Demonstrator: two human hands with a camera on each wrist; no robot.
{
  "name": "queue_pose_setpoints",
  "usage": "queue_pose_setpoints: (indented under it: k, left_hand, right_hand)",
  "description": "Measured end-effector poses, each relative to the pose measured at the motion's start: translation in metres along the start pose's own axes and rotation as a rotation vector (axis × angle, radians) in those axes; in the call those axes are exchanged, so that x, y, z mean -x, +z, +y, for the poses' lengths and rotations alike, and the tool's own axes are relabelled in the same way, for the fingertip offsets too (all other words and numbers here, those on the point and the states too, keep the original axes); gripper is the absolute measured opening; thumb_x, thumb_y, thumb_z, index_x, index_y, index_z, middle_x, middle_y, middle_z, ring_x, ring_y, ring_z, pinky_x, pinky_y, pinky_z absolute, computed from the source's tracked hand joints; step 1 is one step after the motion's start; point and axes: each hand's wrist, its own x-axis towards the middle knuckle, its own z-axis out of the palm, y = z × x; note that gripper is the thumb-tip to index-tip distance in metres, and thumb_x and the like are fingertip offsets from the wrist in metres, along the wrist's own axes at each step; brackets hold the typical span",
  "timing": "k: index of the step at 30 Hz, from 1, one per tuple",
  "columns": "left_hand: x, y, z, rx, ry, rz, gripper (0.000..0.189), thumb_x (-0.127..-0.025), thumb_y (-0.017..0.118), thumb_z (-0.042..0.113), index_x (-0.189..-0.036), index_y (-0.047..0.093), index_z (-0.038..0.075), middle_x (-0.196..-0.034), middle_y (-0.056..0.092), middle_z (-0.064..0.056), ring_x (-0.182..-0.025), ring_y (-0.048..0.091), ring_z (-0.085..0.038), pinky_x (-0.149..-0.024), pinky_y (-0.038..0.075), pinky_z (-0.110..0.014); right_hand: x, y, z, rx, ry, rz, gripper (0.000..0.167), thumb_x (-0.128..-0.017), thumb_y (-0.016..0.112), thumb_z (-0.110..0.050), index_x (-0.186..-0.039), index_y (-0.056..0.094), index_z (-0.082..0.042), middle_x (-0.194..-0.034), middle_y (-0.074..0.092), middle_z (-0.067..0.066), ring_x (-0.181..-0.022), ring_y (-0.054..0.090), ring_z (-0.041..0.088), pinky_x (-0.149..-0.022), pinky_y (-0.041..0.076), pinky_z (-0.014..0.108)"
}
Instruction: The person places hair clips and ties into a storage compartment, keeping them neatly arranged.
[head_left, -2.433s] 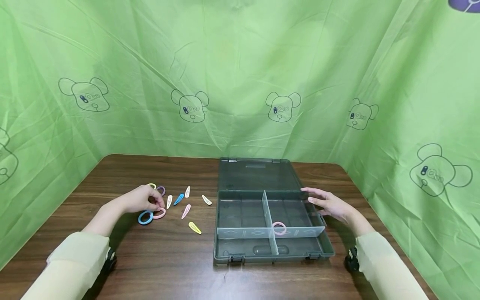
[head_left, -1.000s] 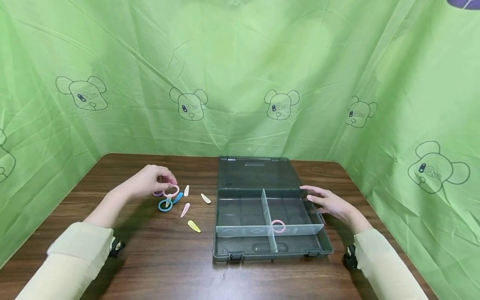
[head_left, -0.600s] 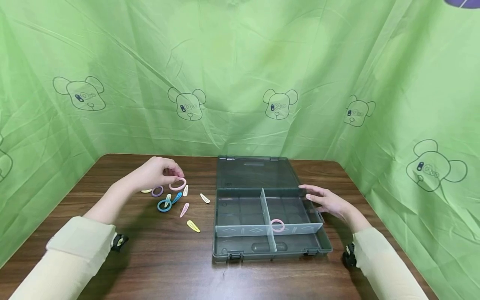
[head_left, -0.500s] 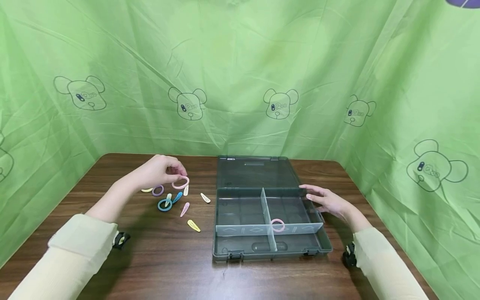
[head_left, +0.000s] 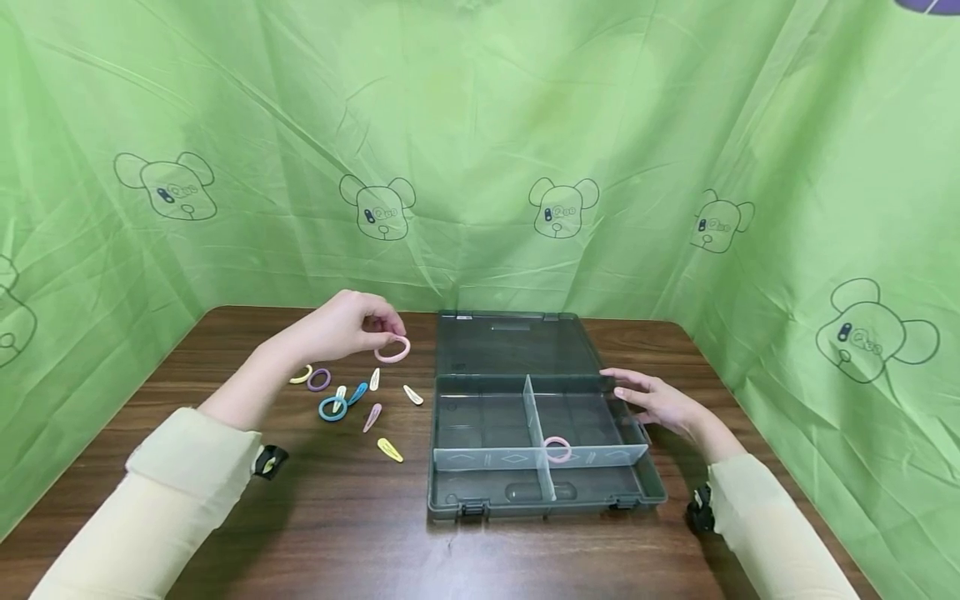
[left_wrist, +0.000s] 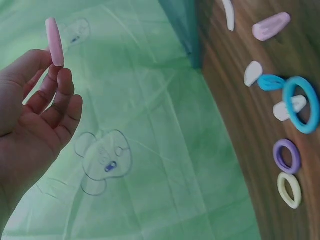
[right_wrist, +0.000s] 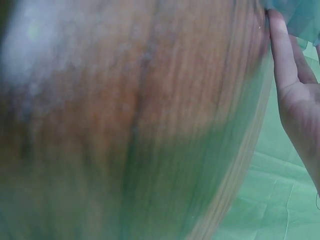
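My left hand (head_left: 341, 327) is raised above the back of the table, left of the box. Its thumb and fingertips pinch a pink hair tie (left_wrist: 55, 42). The right hand (head_left: 663, 407) rests at the right side of the dark clear divided box (head_left: 480, 425), fingers extended and touching its edge; part of it is cut off in the right wrist view. The box's lid (head_left: 517, 350) lies back. Inside, a second pink hair tie (head_left: 558, 461) leans by the dividers' crossing. A blue hair tie (head_left: 333, 418) overlaps a white snap clip (head_left: 340, 393).
On the brown table (head_left: 337, 533), left of the box, lie a purple hair tie (left_wrist: 297, 159), a yellow hair tie (left_wrist: 296, 192), a blue snap clip (head_left: 357, 394), a pink snap clip (head_left: 372, 417), a yellow snap clip (head_left: 389, 450) and white ones. Green cloth (head_left: 465, 167) surrounds the table.
My left hand took up the pink hair tie, lifted it and carried it rightward toward the box. The blue hair tie shifted onto the white clip. The right hand stayed at the box.
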Motion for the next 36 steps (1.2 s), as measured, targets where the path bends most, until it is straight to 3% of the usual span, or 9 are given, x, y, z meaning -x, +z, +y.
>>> queue_pose_setpoints:
  k: [11, 18, 32, 36]
  left_hand:
    - [-0.017, -0.007, 0.021, 0.016, 0.029, 0.016, 0.012, -0.081, 0.070, 0.005, -0.087, 0.072, 0.016, -0.077, 0.064, 0.008, -0.070, 0.054, -0.010, -0.065, 0.046, -0.026]
    - [-0.030, -0.007, 0.035, 0.032, 0.047, 0.024, 0.013, -0.082, 0.070, 0.006, -0.086, 0.071, 0.018, -0.079, 0.065, 0.007, -0.071, 0.055, -0.010, -0.066, 0.047, -0.027]
    - [-0.058, 0.009, 0.055, 0.103, 0.122, 0.048, 0.013, -0.078, 0.071, 0.004, -0.086, 0.070, 0.014, -0.080, 0.063, 0.005, -0.073, 0.056, -0.009, -0.070, 0.049, -0.033]
    - [-0.065, 0.018, 0.060, 0.107, 0.134, 0.053, 0.012, -0.079, 0.071, 0.004, -0.086, 0.070, 0.013, -0.079, 0.062, 0.005, -0.073, 0.055, -0.009, -0.069, 0.048, -0.030]
  right_hand:
    - [-0.001, 0.001, 0.001, -0.009, -0.002, 0.000, 0.052, -0.098, 0.048, -0.029, -0.147, 0.031, -0.020, -0.148, 0.032, 0.019, -0.127, 0.044, 0.032, -0.092, 0.047, 0.047]
    - [-0.001, 0.000, 0.001, -0.017, -0.003, 0.003, 0.054, -0.097, 0.051, -0.031, -0.147, 0.032, -0.020, -0.150, 0.028, 0.018, -0.128, 0.042, 0.032, -0.092, 0.048, 0.047]
    - [-0.001, -0.001, 0.001, -0.022, -0.006, -0.001, 0.054, -0.098, 0.050, -0.029, -0.147, 0.032, -0.019, -0.147, 0.031, 0.020, -0.125, 0.046, 0.029, -0.091, 0.048, 0.047]
    - [-0.001, -0.001, 0.001, -0.019, -0.002, -0.001, 0.053, -0.098, 0.050, -0.029, -0.147, 0.032, -0.020, -0.147, 0.032, 0.020, -0.124, 0.046, 0.029, -0.091, 0.048, 0.047]
